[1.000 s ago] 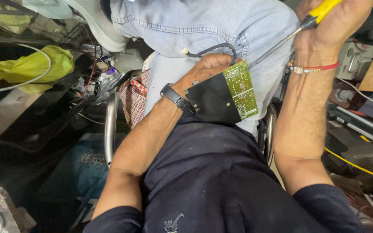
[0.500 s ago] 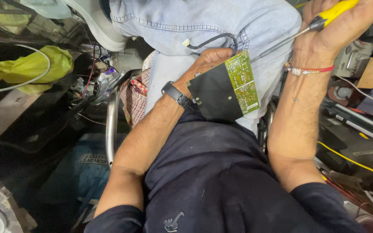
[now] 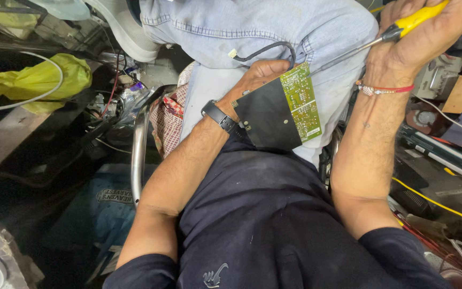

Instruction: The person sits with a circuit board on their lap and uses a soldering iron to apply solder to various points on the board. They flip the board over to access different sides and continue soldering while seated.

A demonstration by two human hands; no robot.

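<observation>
My left hand (image 3: 258,75) grips a green circuit board (image 3: 300,101) fixed to a black plate (image 3: 266,120), holding it tilted over my lap against light blue jeans (image 3: 252,27). A black wire (image 3: 266,51) loops from the board's top edge. A black watch sits on that wrist. My right hand (image 3: 421,35) is closed on a yellow-handled tool (image 3: 415,21), its thin metal shaft (image 3: 343,56) slanting down with the tip at the board's upper right corner. A red thread band circles the right wrist.
A curved metal chair tube (image 3: 137,144) runs down at the left, beside checked cloth (image 3: 167,123). A yellow bag (image 3: 33,80) and a white cable lie at far left. Boxes, black devices and a yellow wire (image 3: 439,200) crowd the right side.
The right hand with the tool has shifted a little to the right and upward, and the shaft's tip stays at the board's corner. The left hand keeps holding the board.
</observation>
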